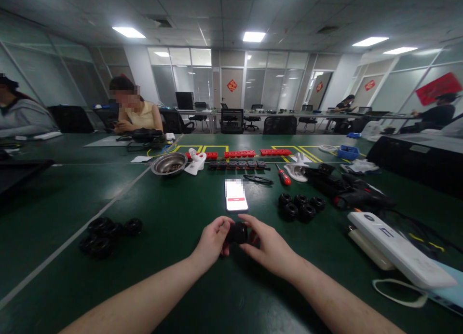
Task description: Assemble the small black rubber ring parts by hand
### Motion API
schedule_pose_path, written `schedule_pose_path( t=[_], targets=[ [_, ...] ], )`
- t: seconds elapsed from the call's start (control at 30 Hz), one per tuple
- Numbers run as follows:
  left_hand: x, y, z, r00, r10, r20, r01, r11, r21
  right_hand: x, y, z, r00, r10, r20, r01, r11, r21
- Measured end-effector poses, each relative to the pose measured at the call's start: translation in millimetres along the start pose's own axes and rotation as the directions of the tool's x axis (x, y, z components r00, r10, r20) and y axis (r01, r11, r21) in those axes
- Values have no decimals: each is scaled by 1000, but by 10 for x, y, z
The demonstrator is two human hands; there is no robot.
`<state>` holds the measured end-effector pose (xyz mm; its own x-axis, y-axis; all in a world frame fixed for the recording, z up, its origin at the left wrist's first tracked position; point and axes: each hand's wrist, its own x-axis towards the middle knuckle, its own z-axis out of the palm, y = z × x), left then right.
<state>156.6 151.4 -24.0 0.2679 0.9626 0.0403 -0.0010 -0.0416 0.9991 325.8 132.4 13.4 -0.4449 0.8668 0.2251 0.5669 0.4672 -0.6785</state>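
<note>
A small black wheel (238,232) is held just above the green table, partly hidden by fingers. My left hand (212,236) grips it from the left, thumb on top. From the right, my right hand (269,244) curls its thumb and fingers round the same wheel. Just beyond them a phone (236,196) with a lit screen lies on the table. Similar black wheels sit in two groups, one pile (101,233) to the left and another cluster (300,207) to the right.
Further back are a metal bowl (169,165), red trays (239,154), a black strip of parts (238,165), glasses (258,180) and a red screwdriver (283,174). A white device (401,247) and a black power tool (358,191) lie right. A person (144,114) sits across the table.
</note>
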Motion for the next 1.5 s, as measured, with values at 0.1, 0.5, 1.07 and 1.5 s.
schedule_pose_path(
  t=[0.1,0.5,1.07,1.5],
  targets=[
    [-47,24,12,998,52,20,-52,998,-31,14,13,-13,999,39,-32,-35,993,114],
    [-65,56,35,990,34,136,-32,999,-15,31,9,-95,999,0,-41,12,959,285],
    [2,-5,21,999,-43,-22,44,996,79,36,76,104,996,86,-15,-76,937,342],
    [-65,72,3,995,-2,105,9,998,-67,49,10,5,997,75,-35,-58,936,347]
  ],
)
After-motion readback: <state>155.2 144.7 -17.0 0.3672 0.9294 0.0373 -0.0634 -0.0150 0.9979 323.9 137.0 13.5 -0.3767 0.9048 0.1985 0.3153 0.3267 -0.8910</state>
